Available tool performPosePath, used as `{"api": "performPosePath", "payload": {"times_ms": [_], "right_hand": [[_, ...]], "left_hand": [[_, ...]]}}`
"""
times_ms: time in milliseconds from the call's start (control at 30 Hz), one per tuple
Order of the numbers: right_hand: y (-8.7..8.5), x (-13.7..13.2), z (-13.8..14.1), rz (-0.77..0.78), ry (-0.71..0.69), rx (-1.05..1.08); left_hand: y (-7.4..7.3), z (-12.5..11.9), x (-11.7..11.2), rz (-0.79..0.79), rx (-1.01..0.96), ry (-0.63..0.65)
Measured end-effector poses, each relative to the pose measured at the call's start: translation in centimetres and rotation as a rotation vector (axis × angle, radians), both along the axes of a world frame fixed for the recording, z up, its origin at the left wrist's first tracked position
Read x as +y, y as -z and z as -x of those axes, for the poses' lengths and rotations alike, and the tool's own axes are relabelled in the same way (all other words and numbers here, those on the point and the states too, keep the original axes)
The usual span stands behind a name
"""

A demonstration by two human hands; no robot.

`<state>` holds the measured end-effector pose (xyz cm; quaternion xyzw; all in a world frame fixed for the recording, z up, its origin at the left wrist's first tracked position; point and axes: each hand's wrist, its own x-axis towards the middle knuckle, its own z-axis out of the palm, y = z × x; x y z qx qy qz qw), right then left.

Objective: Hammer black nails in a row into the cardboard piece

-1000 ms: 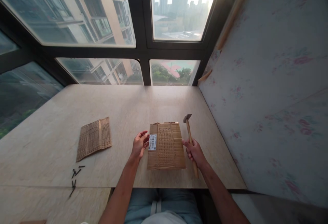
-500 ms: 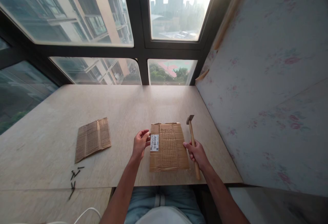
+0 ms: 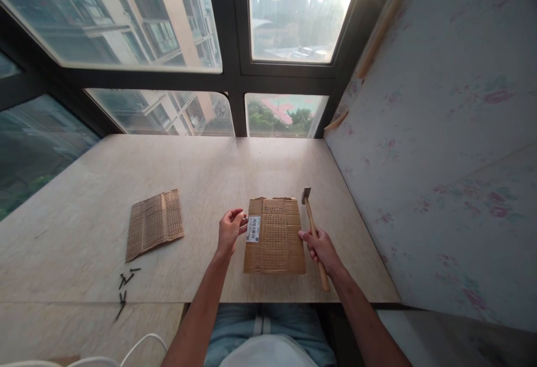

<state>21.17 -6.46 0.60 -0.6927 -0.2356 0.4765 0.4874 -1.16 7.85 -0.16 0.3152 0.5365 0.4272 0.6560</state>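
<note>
My left hand is beside the upper left edge of a flat cardboard piece. Thumb and fingers pinch a small dark thing, perhaps a nail or screw; most of it is hidden. A white barcode label is stuck on the cardboard's left side. My right hand grips a hammer around its wooden handle, with the metal head pointing away from me. The right thumb reaches toward the cardboard's right edge, at or just over it.
Another cardboard piece, with rows of small marks, lies to the left. Several dark nails or screws are scattered below it. A white cable curves at lower left. Windows border the far side; a floral-papered wall is on the right.
The labelled cardboard has turned slightly and sits squarer to me. The hammer head has tipped a little to the left. Both hands keep their grips.
</note>
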Motion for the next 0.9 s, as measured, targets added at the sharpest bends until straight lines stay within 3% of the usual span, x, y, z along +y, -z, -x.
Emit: {"api": "performPosePath", "payload": {"times_ms": [100, 233, 400, 500, 633, 733, 900], "right_hand": [[-0.1, -0.1, -0.1, 0.005, -0.005, -0.031], [-0.8, -0.7, -0.4, -0.004, 0.044, -0.146], [-3.4, -1.4, -0.3, -0.092, 0.05, -0.239], [-5.4, -0.4, 0.4, -0.176, -0.064, -0.203], [-6.8, 2.9, 1.6, -0.232, -0.261, -0.156], [-6.3, 5.2, 2.3, -0.213, -0.311, -0.163], [-4.6, 6.5, 2.2, -0.16, -0.341, -0.199]], "left_hand": [[0.3, 0.4, 0.3, -0.089, 0.054, -0.043], [-0.4, 0.9, 0.9, -0.385, 0.258, -0.118], [-3.2, -0.3, 1.5, -0.585, 0.265, 0.033], [-4.2, -1.7, 2.2, -0.564, 0.156, 0.191], [-3.8, -3.0, 3.5, -0.548, 0.111, 0.373], [-3.0, -3.3, 4.0, -0.579, 0.132, 0.462], [-2.4, -3.2, 4.0, -0.456, 0.057, 0.455]]}}
